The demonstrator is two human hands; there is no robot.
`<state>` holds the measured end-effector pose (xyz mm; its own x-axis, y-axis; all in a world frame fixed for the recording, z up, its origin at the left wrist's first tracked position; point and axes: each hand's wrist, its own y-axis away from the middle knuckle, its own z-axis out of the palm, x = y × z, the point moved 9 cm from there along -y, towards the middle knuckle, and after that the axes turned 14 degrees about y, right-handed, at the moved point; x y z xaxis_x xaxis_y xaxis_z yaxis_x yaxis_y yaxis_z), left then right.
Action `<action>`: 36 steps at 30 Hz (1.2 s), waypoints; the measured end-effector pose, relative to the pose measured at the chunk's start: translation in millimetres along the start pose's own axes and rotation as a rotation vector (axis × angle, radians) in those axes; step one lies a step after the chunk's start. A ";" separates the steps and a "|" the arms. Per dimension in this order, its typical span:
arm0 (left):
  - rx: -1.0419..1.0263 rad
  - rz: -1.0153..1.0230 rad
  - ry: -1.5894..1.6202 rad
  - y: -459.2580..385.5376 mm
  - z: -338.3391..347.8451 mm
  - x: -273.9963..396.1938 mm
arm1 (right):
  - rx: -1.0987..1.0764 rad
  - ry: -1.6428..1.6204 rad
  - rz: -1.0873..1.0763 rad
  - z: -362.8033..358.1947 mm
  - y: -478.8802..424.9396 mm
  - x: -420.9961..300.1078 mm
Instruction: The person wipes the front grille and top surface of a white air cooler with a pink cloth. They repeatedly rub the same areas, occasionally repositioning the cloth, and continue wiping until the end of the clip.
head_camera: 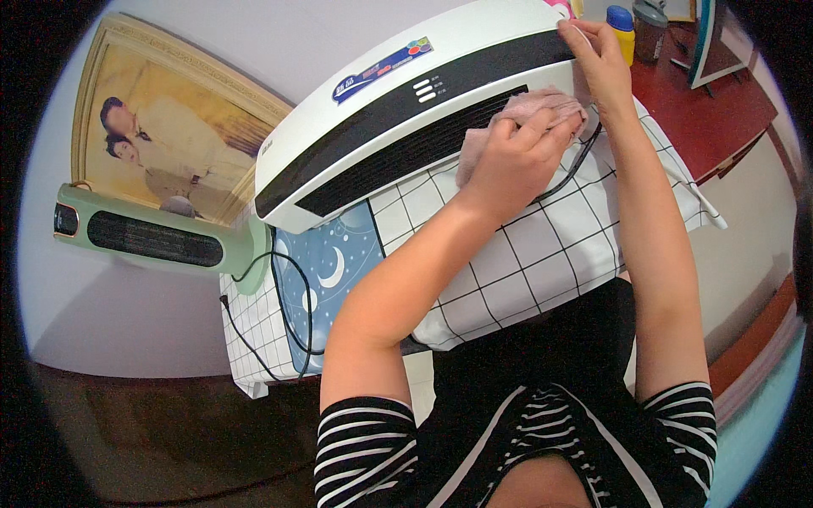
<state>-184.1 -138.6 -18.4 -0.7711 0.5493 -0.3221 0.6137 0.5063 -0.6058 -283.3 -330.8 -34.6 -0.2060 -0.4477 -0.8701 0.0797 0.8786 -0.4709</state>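
Observation:
A long white and black electric heater (356, 136) lies aslant on a table covered with a checked tablecloth (540, 254). It has a dark louvred vent along its lower front, three small white buttons and a printed sticker. My left hand (517, 149) is closed on a pinkish cloth (540, 105), pressed against the right end of the vent. At the heater's top right corner, my right hand (597, 60) grips the end of the casing. A black power cord (581, 159) loops out from beneath that end, partly hidden by my left hand.
To the left, a green tower heater (152, 238) stands beside a framed picture (171, 127). Its black cord (309, 286) crosses a blue moon-patterned mat (336, 254). At right, a yellow bottle with blue cap (621, 32), a grey-lidded cup (649, 28) and a monitor (724, 44) occupy a red desk (718, 127).

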 end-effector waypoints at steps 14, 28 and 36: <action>0.112 -0.419 0.272 70.6 -61.4 -52.9 | -0.009 0.019 0.053 8.6 28.4 -45.1; -0.046 -0.200 0.051 75.0 -73.6 -42.8 | -0.109 -0.002 0.138 3.3 17.7 -33.1; 0.009 -0.125 0.044 15.3 -33.4 -24.3 | -0.159 -0.017 0.173 11.6 15.7 -24.8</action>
<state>-150.3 -122.0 4.4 -0.8332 0.5111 -0.2113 0.5115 0.5668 -0.6459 -265.7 -307.8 -22.1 -0.1859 -0.2899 -0.9389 -0.0428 0.9570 -0.2870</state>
